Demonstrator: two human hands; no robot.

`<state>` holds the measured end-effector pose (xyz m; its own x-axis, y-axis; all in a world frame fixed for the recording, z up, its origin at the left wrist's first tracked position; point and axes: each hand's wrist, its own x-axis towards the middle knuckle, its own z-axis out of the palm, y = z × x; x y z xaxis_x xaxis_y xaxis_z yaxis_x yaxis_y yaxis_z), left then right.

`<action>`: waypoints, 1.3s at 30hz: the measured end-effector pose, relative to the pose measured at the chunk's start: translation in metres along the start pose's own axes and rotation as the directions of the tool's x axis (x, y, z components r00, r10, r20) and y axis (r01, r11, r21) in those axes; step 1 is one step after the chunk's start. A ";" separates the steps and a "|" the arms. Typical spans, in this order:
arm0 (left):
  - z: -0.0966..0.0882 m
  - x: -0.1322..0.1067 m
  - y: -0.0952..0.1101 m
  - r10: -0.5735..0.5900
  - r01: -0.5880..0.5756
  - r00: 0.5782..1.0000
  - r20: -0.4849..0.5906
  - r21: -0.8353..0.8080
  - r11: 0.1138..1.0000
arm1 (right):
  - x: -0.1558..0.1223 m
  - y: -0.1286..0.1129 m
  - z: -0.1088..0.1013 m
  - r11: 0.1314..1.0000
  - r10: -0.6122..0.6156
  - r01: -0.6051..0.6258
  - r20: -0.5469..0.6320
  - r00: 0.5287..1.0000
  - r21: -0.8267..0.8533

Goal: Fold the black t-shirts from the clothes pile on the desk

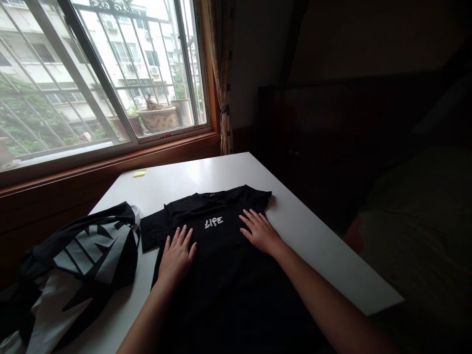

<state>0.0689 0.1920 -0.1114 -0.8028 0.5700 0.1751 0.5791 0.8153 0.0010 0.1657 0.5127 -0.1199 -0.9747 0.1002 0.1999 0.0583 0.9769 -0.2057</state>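
Note:
A black T-shirt (217, 255) lies spread out on the white table (313, 231), its collar toward the far side and both short sleeves out to the sides. Small white lettering marks its chest. On the left part of the chest, my left hand (177, 255) rests flat with its fingers apart. My right hand (260, 232) lies on the opposite side of the shirt, near the right sleeve, fingers also stretched out. Neither hand grips the cloth. The shirt's lower part runs toward me into shadow, where its hem cannot be made out.
A crumpled black, white and grey garment (92, 255) with large print lies at the table's left side. Near the far left corner is a yellow sticky note (139, 173). Behind stand a barred window (110, 73) and a tied curtain (223, 98). The right side is dark.

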 end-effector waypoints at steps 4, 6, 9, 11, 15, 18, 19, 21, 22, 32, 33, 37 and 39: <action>-0.002 -0.018 0.003 0.006 -0.006 1.000 0.000 0.006 1.000 | -0.015 -0.006 -0.001 1.000 -0.007 0.007 -0.006 1.000 -0.007; -0.003 -0.027 0.005 0.003 -0.003 1.000 0.001 0.013 1.000 | -0.023 -0.009 -0.002 1.000 -0.016 0.016 -0.005 1.000 -0.010; -0.004 -0.044 0.008 -0.014 0.014 1.000 -0.012 0.015 1.000 | -0.036 -0.014 -0.004 1.000 -0.026 0.026 -0.006 1.000 -0.006; -0.007 -0.053 0.012 -0.020 0.020 1.000 -0.017 0.010 1.000 | -0.044 -0.017 -0.006 1.000 -0.027 0.027 -0.007 1.000 -0.003; -0.014 -0.064 0.018 -0.024 0.024 1.000 0.003 -0.005 1.000 | -0.056 -0.020 -0.010 1.000 -0.016 0.016 -0.002 1.000 -0.009; -0.015 -0.067 0.020 -0.030 0.030 1.000 0.002 -0.015 0.999 | -0.060 -0.020 -0.010 1.000 -0.008 0.008 -0.003 1.000 -0.001; -0.014 -0.067 0.021 -0.029 0.029 1.000 -0.003 -0.016 0.999 | -0.061 -0.020 -0.010 1.000 -0.006 0.007 -0.005 1.000 0.004; -0.012 -0.069 0.021 -0.020 0.020 1.000 -0.011 -0.014 1.000 | -0.063 -0.020 -0.011 1.000 -0.003 0.003 -0.003 1.000 0.013; -0.010 -0.069 0.020 -0.017 0.017 1.000 -0.013 -0.013 1.000 | -0.063 -0.020 -0.012 1.000 0.000 0.000 0.002 1.000 0.015; -0.025 0.009 -0.018 -0.021 0.003 0.992 -0.127 -0.141 0.990 | 0.015 -0.014 -0.022 0.991 -0.063 0.080 -0.153 0.986 0.106; -0.026 0.024 -0.024 -0.043 0.025 0.993 -0.108 -0.158 0.987 | 0.029 -0.011 -0.019 0.991 -0.059 0.077 -0.155 0.986 0.113; -0.026 0.079 -0.048 -0.099 0.085 0.993 -0.069 -0.175 0.981 | 0.078 0.004 -0.008 0.991 -0.049 0.067 -0.151 0.987 0.118; -0.022 0.102 -0.059 -0.123 0.114 0.992 -0.038 -0.171 0.979 | 0.098 0.012 -0.005 0.990 -0.052 0.069 -0.138 0.989 0.119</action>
<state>-0.0441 0.1995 -0.0719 -0.8617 0.4614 0.2111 0.4992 0.8454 0.1898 0.0724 0.5352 -0.0980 -0.9374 0.0743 0.3402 -0.0350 0.9519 -0.3043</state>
